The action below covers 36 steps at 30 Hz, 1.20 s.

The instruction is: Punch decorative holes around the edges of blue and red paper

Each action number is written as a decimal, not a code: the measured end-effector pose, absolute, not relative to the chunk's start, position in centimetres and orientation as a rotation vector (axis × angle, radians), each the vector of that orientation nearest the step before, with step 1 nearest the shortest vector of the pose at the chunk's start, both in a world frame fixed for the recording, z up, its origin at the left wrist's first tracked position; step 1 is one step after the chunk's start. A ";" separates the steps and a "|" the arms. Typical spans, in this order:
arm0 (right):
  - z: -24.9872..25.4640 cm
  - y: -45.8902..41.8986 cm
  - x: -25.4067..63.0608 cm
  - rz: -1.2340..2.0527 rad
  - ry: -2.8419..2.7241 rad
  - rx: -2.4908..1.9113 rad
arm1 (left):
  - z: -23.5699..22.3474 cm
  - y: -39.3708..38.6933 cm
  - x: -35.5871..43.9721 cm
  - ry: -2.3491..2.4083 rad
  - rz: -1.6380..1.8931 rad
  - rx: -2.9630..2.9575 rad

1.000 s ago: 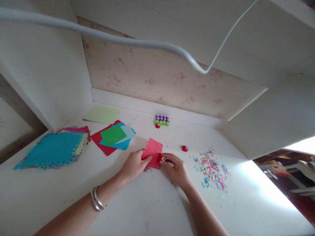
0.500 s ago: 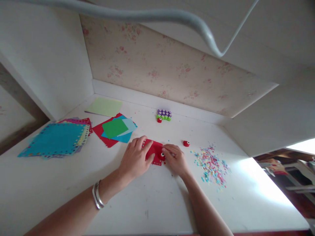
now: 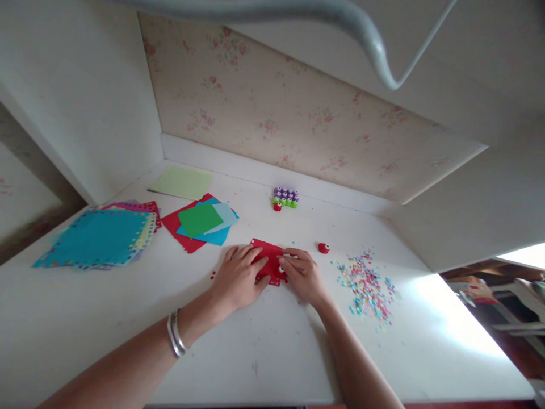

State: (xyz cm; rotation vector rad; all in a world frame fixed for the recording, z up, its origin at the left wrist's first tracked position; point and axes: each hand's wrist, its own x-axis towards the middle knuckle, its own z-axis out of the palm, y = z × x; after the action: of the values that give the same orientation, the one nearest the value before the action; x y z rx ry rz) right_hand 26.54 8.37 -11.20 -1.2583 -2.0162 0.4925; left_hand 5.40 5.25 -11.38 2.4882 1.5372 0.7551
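Observation:
A small sheet of red paper (image 3: pixel 269 257) with notches along its edges lies on the white table. My left hand (image 3: pixel 240 275) rests on its left part with the fingers spread, the thumb near the front edge. At the sheet's right edge my right hand (image 3: pixel 303 274) is closed around a small red craft punch (image 3: pixel 281 272) with an eye-like white button; fingers partly hide it. Another red punch (image 3: pixel 324 248) lies to the right of that hand. Beside my left hand are tiny red paper bits (image 3: pixel 213 275).
Purple and green punches (image 3: pixel 286 196), with one red, stand at the back. Confetti (image 3: pixel 368 289) is piled on the right. To the left lie coloured sheets (image 3: pixel 200 220), a stack of edge-punched papers (image 3: pixel 100 238) and pale green paper (image 3: pixel 181 182). A grey cable (image 3: pixel 374 42) hangs overhead.
My left hand has slid slightly right and nearer me on the red sheet, uncovering red bits at its left. The right hand stays on the punch. The camera view has shifted a little.

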 end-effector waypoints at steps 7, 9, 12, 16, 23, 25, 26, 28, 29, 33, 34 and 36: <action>-11.2 8.3 26.5 0.476 -2.040 -1.262 | -11.2 5.1 5.4 1.525 0.795 2.461; -11.2 8.3 26.4 0.474 -2.038 -1.261 | -11.2 5.1 5.4 1.519 0.803 2.457; -11.2 8.3 26.4 0.474 -2.035 -1.265 | -11.1 5.1 5.4 1.518 0.803 2.455; -11.2 8.3 26.4 0.470 -2.038 -1.274 | -11.2 5.1 5.4 1.510 0.800 2.457; -11.1 8.2 26.3 0.490 -2.019 -1.277 | -11.4 5.2 5.4 1.511 0.793 2.456; -11.0 8.1 26.3 0.497 -2.006 -1.280 | -11.4 5.2 5.4 1.511 0.796 2.454; -11.0 8.1 26.2 0.500 -1.997 -1.284 | -11.5 5.2 5.4 1.511 0.799 2.453; -11.0 8.1 26.2 0.508 -1.975 -1.297 | -11.5 5.2 5.4 1.512 0.802 2.449; -11.0 8.1 26.2 0.510 -1.968 -1.303 | -11.5 5.2 5.4 1.512 0.804 2.448; -11.2 8.2 26.2 0.508 -1.984 -1.303 | -11.4 5.2 5.4 1.510 0.802 2.440; -11.3 8.3 26.2 0.508 -1.994 -1.301 | -11.4 5.2 5.4 1.509 0.802 2.440; -11.5 8.4 26.2 0.506 -2.018 -1.302 | -11.4 5.1 5.4 1.510 0.801 2.444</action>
State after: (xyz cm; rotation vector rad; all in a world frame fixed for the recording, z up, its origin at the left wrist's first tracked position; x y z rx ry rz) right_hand 26.23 8.35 -11.53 -1.3020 -2.0181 0.5060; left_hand 5.41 5.15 -11.36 2.4440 1.5103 0.8014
